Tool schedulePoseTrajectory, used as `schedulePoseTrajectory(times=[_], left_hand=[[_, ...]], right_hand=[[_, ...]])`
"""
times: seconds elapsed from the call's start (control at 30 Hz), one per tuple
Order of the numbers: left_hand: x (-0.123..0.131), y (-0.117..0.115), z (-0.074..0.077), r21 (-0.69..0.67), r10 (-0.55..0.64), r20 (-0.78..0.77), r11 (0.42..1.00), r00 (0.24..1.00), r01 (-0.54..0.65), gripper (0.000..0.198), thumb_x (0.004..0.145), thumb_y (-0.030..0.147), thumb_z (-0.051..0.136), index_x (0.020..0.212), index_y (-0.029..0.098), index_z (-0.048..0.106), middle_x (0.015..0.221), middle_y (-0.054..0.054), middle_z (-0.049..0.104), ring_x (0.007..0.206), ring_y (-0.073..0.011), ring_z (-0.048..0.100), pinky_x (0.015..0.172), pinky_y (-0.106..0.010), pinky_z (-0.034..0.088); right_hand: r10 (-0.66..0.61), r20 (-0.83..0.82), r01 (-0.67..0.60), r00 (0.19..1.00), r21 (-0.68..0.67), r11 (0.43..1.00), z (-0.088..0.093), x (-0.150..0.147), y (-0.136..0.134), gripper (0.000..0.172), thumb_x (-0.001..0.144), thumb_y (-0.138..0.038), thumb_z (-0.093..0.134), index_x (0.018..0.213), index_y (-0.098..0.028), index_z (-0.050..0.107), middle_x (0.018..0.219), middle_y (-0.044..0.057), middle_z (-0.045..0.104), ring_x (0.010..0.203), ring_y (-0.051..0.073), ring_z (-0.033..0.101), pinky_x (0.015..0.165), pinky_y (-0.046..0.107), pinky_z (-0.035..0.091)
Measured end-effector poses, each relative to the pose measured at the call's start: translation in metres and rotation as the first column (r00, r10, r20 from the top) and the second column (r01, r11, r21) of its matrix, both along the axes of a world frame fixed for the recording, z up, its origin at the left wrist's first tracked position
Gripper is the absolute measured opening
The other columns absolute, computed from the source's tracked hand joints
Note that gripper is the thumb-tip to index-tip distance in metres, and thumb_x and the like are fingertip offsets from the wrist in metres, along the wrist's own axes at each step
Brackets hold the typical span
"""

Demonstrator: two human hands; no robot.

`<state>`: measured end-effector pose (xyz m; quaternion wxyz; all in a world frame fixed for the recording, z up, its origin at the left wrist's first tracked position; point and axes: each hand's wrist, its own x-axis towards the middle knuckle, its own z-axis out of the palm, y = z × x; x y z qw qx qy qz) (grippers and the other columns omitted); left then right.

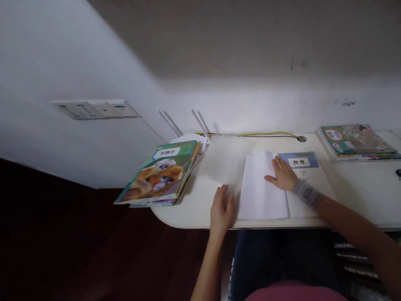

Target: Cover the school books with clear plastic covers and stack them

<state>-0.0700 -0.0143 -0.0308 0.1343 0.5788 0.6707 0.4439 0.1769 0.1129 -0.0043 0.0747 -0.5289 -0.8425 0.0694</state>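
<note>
A textbook (305,171) with a blue band and Chinese lettering lies on the desk in front of me. Across its left part stretches a plain white sheet (257,196), with a crease running down it; whether it is a folded flap or a turned cover I cannot tell. My right hand (284,174) presses flat on the sheet's right edge and the book, fingers spread, a grey band around the wrist. To the left, my left hand (222,211) rests at the desk's front edge, holding nothing, its thumb apart from the fingers. Beside it lies a pale, see-through-looking sheet (230,156).
A stack of textbooks (159,175), a monkey picture on top, overhangs the white desk's (175,217) left end. Behind it stands a white router with antennas (200,125). More books (357,140) lie at the right. A yellow cable (269,133) runs along the wall.
</note>
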Motion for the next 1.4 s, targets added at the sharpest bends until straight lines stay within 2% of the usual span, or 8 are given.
schedulePoseTrajectory(times=[0.23, 0.4, 0.57, 0.7, 0.9, 1.03, 1.13, 1.4], left_hand=[[-0.013, 0.004, 0.003, 0.006, 0.077, -0.018, 0.997, 0.997, -0.077, 0.043, 0.080, 0.033, 0.051, 0.120, 0.017, 0.053, 0.128, -0.014, 0.054, 0.115, -0.0242, 0.053, 0.099, -0.042, 0.041], [-0.032, 0.012, 0.020, -0.221, 0.042, 0.004, 0.975, 0.999, -0.040, 0.047, 0.075, 0.032, 0.051, 0.121, 0.018, 0.050, 0.088, -0.006, 0.067, 0.075, -0.0185, 0.062, 0.077, -0.034, 0.048], [-0.036, 0.011, 0.020, -0.169, 0.085, 0.124, 0.983, 0.989, -0.064, 0.033, 0.073, 0.039, 0.052, 0.100, 0.020, 0.053, 0.073, 0.001, 0.061, 0.065, -0.0149, 0.057, 0.066, -0.027, 0.045], [-0.038, 0.010, 0.017, -0.181, 0.052, 0.119, 0.983, 0.991, -0.030, 0.019, 0.073, 0.037, 0.049, 0.077, 0.020, 0.056, 0.067, 0.001, 0.059, 0.063, -0.0142, 0.055, 0.065, -0.026, 0.045], [-0.039, 0.009, 0.015, -0.138, 0.004, -0.100, 0.990, 0.995, -0.017, 0.025, 0.077, 0.031, 0.046, 0.088, 0.018, 0.064, 0.089, -0.007, 0.065, 0.079, -0.0191, 0.061, 0.078, -0.033, 0.049], [-0.033, 0.007, 0.012, -0.007, 0.037, -0.394, 0.999, 0.919, -0.043, 0.030, 0.077, 0.021, 0.046, 0.099, 0.017, 0.066, 0.117, -0.016, 0.058, 0.103, -0.0276, 0.056, 0.090, -0.043, 0.046], [-0.029, 0.009, 0.012, 0.001, 0.023, -0.440, 1.000, 0.898, -0.025, 0.031, 0.079, 0.020, 0.046, 0.103, 0.017, 0.065, 0.124, -0.016, 0.055, 0.109, -0.0298, 0.053, 0.092, -0.047, 0.044], [-0.032, 0.013, 0.013, -0.087, -0.030, -0.291, 0.996, 0.956, 0.005, 0.032, 0.083, 0.025, 0.041, 0.102, 0.016, 0.064, 0.088, -0.010, 0.065, 0.088, -0.0234, 0.060, 0.082, -0.038, 0.049]], right_hand=[[-0.068, 0.002, 0.068, 0.998, 0.024, 0.997, -0.005, 0.000, 0.004, 0.093, 0.084, -0.070, 0.023, 0.141, 0.003, 0.026, 0.149, 0.026, 0.018, 0.138, 0.033, 0.016, 0.111, 0.040, 0.015], [-0.157, -0.037, 0.156, 0.987, -0.028, 0.987, -0.003, -0.005, 0.018, 0.089, 0.086, -0.068, 0.023, 0.142, 0.001, 0.022, 0.150, 0.024, 0.016, 0.139, 0.029, 0.014, 0.110, 0.041, 0.015], [-0.158, -0.047, 0.157, 0.986, -0.010, 0.988, -0.001, -0.006, 0.021, 0.084, 0.088, -0.062, 0.027, 0.141, 0.003, 0.022, 0.149, 0.024, 0.018, 0.139, 0.028, 0.016, 0.110, 0.039, 0.016], [-0.111, -0.013, 0.111, 0.994, 0.037, 0.993, -0.004, -0.001, 0.019, 0.076, 0.088, -0.054, 0.037, 0.139, 0.003, 0.029, 0.148, 0.025, 0.021, 0.138, 0.029, 0.018, 0.110, 0.039, 0.017], [-0.118, -0.045, 0.121, 0.992, 0.057, 0.991, -0.004, 0.000, 0.018, 0.066, 0.088, -0.039, 0.045, 0.138, 0.002, 0.032, 0.147, 0.025, 0.024, 0.137, 0.028, 0.021, 0.110, 0.037, 0.019], [-0.032, -0.080, 0.034, 0.996, 0.026, 0.999, -0.002, -0.004, 0.006, 0.074, 0.086, -0.056, 0.042, 0.143, -0.011, 0.028, 0.151, 0.021, 0.017, 0.139, 0.033, 0.015, 0.109, 0.045, 0.019], [0.055, -0.090, -0.055, 0.994, 0.001, 0.998, 0.000, -0.008, -0.002, 0.080, 0.079, -0.068, 0.046, 0.144, -0.025, 0.027, 0.154, 0.014, 0.010, 0.139, 0.037, 0.009, 0.107, 0.052, 0.017], [0.093, -0.061, -0.098, 0.994, -0.083, 0.992, 0.006, -0.005, -0.002, 0.067, 0.077, -0.056, 0.057, 0.137, -0.029, 0.042, 0.153, 0.009, 0.020, 0.139, 0.033, 0.010, 0.109, 0.049, 0.012]])
